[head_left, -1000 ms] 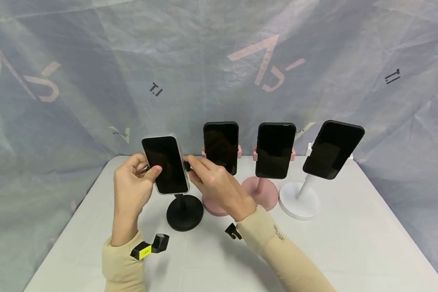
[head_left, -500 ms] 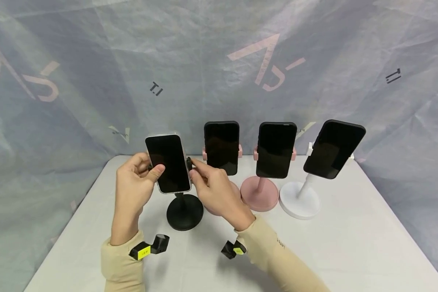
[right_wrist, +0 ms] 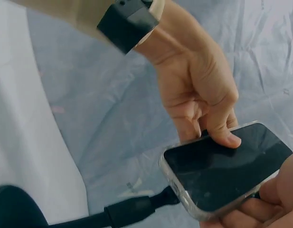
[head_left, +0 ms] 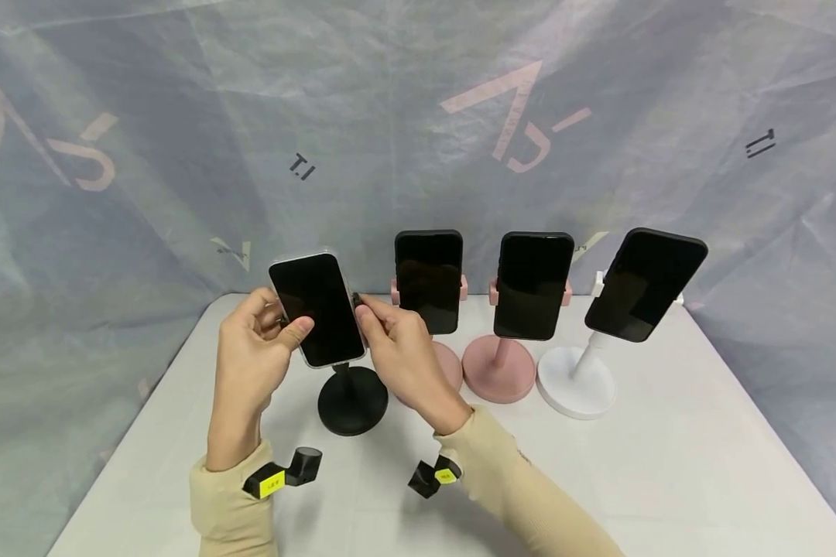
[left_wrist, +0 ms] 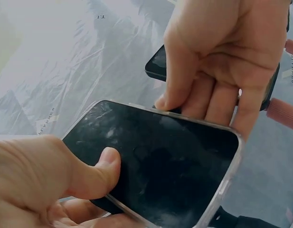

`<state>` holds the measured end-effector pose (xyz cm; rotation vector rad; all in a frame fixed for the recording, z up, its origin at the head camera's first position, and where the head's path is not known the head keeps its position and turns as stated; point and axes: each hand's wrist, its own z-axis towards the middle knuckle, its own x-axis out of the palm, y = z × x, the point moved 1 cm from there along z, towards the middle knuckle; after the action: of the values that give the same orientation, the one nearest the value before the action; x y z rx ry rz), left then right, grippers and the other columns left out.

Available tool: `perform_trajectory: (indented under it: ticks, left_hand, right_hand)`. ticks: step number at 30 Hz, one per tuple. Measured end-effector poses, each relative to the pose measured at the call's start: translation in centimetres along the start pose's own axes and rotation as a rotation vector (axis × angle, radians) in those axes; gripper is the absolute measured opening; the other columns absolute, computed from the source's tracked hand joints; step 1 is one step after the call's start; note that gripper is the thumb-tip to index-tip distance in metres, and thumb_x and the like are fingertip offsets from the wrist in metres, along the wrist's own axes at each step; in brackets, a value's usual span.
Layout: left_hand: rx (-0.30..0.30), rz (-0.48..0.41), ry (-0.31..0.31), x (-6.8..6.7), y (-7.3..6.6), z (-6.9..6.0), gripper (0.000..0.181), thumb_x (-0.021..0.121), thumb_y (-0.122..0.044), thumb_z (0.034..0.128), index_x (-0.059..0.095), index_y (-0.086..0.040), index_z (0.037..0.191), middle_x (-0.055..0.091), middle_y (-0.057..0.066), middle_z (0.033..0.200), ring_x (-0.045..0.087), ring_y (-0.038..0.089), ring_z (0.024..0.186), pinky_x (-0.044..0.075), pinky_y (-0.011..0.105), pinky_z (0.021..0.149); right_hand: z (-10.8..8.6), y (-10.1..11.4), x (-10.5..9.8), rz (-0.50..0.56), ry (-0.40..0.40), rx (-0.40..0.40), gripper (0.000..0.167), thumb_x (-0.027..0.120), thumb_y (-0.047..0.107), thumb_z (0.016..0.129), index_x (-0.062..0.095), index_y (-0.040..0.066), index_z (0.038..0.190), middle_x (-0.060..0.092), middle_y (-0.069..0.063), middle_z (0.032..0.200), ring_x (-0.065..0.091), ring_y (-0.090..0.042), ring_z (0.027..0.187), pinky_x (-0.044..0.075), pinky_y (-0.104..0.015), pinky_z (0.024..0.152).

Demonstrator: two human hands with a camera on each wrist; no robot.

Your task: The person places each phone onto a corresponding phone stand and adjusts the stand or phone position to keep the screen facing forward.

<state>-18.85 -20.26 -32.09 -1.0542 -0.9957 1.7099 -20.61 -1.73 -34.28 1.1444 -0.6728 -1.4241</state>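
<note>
A phone (head_left: 320, 294) in a clear case sits at the head of a black phone stand (head_left: 352, 404), tilted slightly in the head view. My left hand (head_left: 252, 354) grips its left edge, the thumb lying across the dark screen and the fingers tucked behind. On the opposite edge, my right hand (head_left: 411, 357) pinches the stand's black clamp arm (head_left: 356, 299) between thumb and fingers. From the left wrist, the right thumb touches the phone's rim (left_wrist: 168, 114). The black stem (right_wrist: 132, 210) shows below the phone in the right wrist view. The phone hides most of the clamp.
To the right stand two pink phone stands (head_left: 499, 370) and a white phone stand (head_left: 577, 384), each carrying a black phone (head_left: 533, 286). The nearer pink base is partly behind my right hand. A grey printed sheet (head_left: 362, 124) hangs behind the white table (head_left: 655, 464).
My right hand has turned and its thumb has come round to the near side of the clamp arm. The phone has shifted slightly right, then tilted back left. The left hand keeps its grip.
</note>
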Motion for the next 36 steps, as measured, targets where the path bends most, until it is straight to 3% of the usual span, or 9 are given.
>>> perform_trajectory:
  ticks: [6, 11, 14, 20, 24, 27, 30, 34, 36]
  left_hand:
    - [-0.001, -0.015, 0.005, 0.8, -0.1, 0.3, 0.028, 0.075, 0.005, 0.0903, 0.066, 0.003, 0.117, 0.073, 0.022, 0.120, 0.073, 0.000, 0.092, 0.057, 0.017, 0.083]
    - [-0.009, -0.102, -0.019, 1.6, 0.0, 0.5, 0.027, 0.074, 0.008, 0.0897, 0.067, 0.007, 0.116, 0.071, 0.024, 0.121, 0.074, -0.001, 0.092, 0.058, 0.019, 0.083]
    - [-0.020, -0.145, -0.032, 1.8, 0.2, 0.6, 0.028, 0.073, 0.009, 0.0896, 0.068, 0.008, 0.117, 0.074, 0.018, 0.116, 0.075, 0.001, 0.090, 0.059, 0.021, 0.082]
    - [-0.026, -0.175, -0.057, 1.5, 0.5, 0.3, 0.028, 0.074, 0.008, 0.0892, 0.068, 0.008, 0.117, 0.076, -0.010, 0.100, 0.075, 0.002, 0.091, 0.060, 0.022, 0.081]
    - [-0.033, -0.126, -0.064, 1.2, 0.6, 0.1, 0.029, 0.076, 0.005, 0.0897, 0.069, 0.005, 0.118, 0.077, 0.002, 0.107, 0.074, 0.000, 0.093, 0.059, 0.020, 0.081]
    - [-0.028, -0.094, -0.052, 1.0, 0.7, 0.1, 0.031, 0.076, 0.001, 0.0911, 0.069, 0.003, 0.121, 0.074, 0.015, 0.118, 0.073, -0.001, 0.097, 0.058, 0.018, 0.085]
    - [-0.001, -0.044, -0.031, 0.8, 0.9, 0.2, 0.034, 0.075, -0.003, 0.0924, 0.067, 0.001, 0.125, 0.071, 0.017, 0.125, 0.072, 0.007, 0.107, 0.056, 0.016, 0.088]
    - [-0.012, 0.027, 0.074, 0.6, 1.3, 0.6, 0.055, 0.074, -0.010, 0.0958, 0.052, -0.003, 0.146, 0.067, 0.019, 0.134, 0.070, 0.028, 0.118, 0.054, 0.013, 0.087]
    - [-0.045, 0.058, 0.163, 0.7, 1.8, 0.8, 0.064, 0.071, -0.018, 0.0994, 0.040, -0.004, 0.154, 0.063, 0.024, 0.138, 0.068, 0.037, 0.119, 0.056, 0.016, 0.084]
  right_hand:
    - [0.4, -0.3, -0.1, 0.032, -0.040, 0.033, 0.038, 0.049, 0.021, 0.111, 0.059, 0.008, 0.145, 0.045, 0.001, 0.063, 0.038, -0.009, 0.051, 0.035, -0.023, 0.052]
    - [0.2, -0.9, -0.4, -0.002, -0.050, -0.004, 0.040, 0.048, 0.018, 0.110, 0.055, 0.013, 0.149, 0.043, 0.003, 0.063, 0.041, -0.009, 0.055, 0.041, -0.024, 0.061]
    - [0.2, -1.0, -0.4, -0.005, -0.034, -0.016, 0.041, 0.047, 0.018, 0.111, 0.052, 0.013, 0.151, 0.038, 0.002, 0.059, 0.036, -0.010, 0.051, 0.040, -0.024, 0.061]
    - [0.4, -0.7, -0.4, 0.040, -0.019, -0.009, 0.039, 0.049, 0.015, 0.110, 0.056, 0.012, 0.148, 0.041, 0.001, 0.060, 0.036, -0.010, 0.049, 0.036, -0.024, 0.051]
    - [0.3, -0.7, -0.1, 0.028, 0.028, 0.013, 0.042, 0.049, 0.016, 0.110, 0.051, 0.011, 0.152, 0.045, -0.001, 0.063, 0.040, -0.010, 0.051, 0.036, -0.023, 0.050]
    - [0.3, -0.7, 0.0, -0.002, 0.055, 0.007, 0.046, 0.049, 0.016, 0.110, 0.046, 0.011, 0.155, 0.058, -0.004, 0.075, 0.049, -0.012, 0.059, 0.041, -0.024, 0.055]
    - [0.2, -1.0, 0.1, -0.017, 0.079, 0.005, 0.050, 0.051, 0.016, 0.108, 0.041, 0.011, 0.157, 0.074, -0.009, 0.108, 0.070, -0.012, 0.088, 0.055, -0.024, 0.074]
    - [-0.6, -2.2, -0.1, -0.023, 0.116, 0.021, 0.055, 0.055, 0.016, 0.107, 0.038, 0.010, 0.159, 0.062, -0.015, 0.143, 0.066, -0.020, 0.124, 0.056, -0.034, 0.099]
    - [-1.5, -3.2, -0.4, -0.041, 0.134, 0.025, 0.057, 0.056, 0.016, 0.107, 0.036, 0.009, 0.159, 0.060, -0.015, 0.145, 0.066, -0.023, 0.125, 0.056, -0.037, 0.100]
